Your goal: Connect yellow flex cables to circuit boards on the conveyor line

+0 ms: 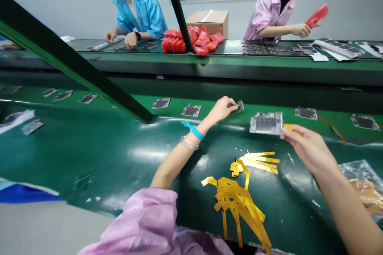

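Observation:
My left hand reaches over the green belt, its fingers closed on a small circuit board that is partly hidden by them. To the right, my right hand pinches another circuit board by its right end, where a bit of orange strip shows, and holds it up in the air. Below the hands, a tangled pile of yellow-orange flex strips lies on the green mat, with a smaller fan of strips just behind it.
Several boards lie along the belt, one beside an orange strip. A plastic bag sits at right. A green post slants across the left. Beyond are red bundles, a carton and two people.

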### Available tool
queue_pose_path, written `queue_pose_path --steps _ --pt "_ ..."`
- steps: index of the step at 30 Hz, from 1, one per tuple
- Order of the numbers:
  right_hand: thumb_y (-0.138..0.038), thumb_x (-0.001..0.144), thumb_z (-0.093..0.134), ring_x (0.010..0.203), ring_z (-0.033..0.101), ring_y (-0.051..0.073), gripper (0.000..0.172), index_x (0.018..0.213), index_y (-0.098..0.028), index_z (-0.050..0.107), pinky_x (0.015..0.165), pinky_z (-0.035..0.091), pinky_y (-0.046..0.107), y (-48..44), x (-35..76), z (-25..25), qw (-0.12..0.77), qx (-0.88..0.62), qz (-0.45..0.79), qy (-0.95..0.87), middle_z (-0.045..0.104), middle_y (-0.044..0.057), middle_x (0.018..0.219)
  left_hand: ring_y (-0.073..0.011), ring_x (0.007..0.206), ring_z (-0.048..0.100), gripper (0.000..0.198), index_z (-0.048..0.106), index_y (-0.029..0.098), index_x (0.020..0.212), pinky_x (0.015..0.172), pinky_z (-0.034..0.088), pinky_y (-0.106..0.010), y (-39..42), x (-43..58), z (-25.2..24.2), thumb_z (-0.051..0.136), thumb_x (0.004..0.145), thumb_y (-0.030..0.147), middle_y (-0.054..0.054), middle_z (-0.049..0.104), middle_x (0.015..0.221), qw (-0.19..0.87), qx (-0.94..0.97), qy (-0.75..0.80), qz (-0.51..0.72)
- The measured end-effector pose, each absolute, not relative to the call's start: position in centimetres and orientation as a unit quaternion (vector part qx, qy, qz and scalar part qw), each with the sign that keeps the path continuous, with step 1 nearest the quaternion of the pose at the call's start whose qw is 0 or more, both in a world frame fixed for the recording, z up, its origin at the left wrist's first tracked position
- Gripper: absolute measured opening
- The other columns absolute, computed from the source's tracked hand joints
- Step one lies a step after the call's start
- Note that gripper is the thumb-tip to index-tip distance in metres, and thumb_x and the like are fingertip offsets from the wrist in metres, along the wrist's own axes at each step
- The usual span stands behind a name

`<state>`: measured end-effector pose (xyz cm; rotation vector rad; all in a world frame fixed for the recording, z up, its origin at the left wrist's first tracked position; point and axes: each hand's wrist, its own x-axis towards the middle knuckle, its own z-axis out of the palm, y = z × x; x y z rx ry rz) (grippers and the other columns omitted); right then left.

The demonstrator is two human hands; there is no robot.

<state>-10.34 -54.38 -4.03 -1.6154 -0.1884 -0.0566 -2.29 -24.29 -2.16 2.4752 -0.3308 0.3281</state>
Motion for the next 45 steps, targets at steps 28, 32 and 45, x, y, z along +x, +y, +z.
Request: queue_pose_path --steps 28,32,45 --pt "-0.033 0.09 0.069 0.088 0.067 0.024 0.013 0.086 -0.021 0.07 0.083 0.05 0.037 -47.4 -16.0 -6.9 0.533 -0.819 -0.03 -0.21 0.073 0.005 0.092 -0.0084 0.059 0.053 0.028 0.05 0.017 0.077 0.055 0.036 -0.021 -26.6 -19.5 -4.2 0.068 0.088 0.037 0.005 0.057 0.065 0.633 0.76 -0.108 -0.101" --pt "-0.029 0.095 0.065 0.103 0.064 0.024 0.008 0.09 -0.023 0.068 0.092 0.046 0.037 -47.5 -16.7 -7.7 0.518 -0.814 -0.155 -0.212 0.071 0.005 0.107 -0.0076 0.06 0.05 0.029 0.05 0.017 0.08 0.056 0.035 -0.021 -25.0 -17.5 -4.3 0.07 0.086 0.037 0.005 0.056 0.069 0.669 0.731 -0.086 -0.104" --pt "-0.03 0.094 0.063 0.089 0.06 0.029 0.013 0.084 -0.024 0.067 0.083 0.045 0.044 -45.7 -15.8 -11.8 0.398 -0.873 -0.046 -0.279 0.068 0.005 0.09 -0.0086 0.063 0.053 0.034 0.055 0.016 0.083 0.056 0.04 -0.021 -22.8 -15.8 -2.9 0.077 0.079 0.041 0.001 0.057 0.077 0.677 0.73 -0.023 -0.093"
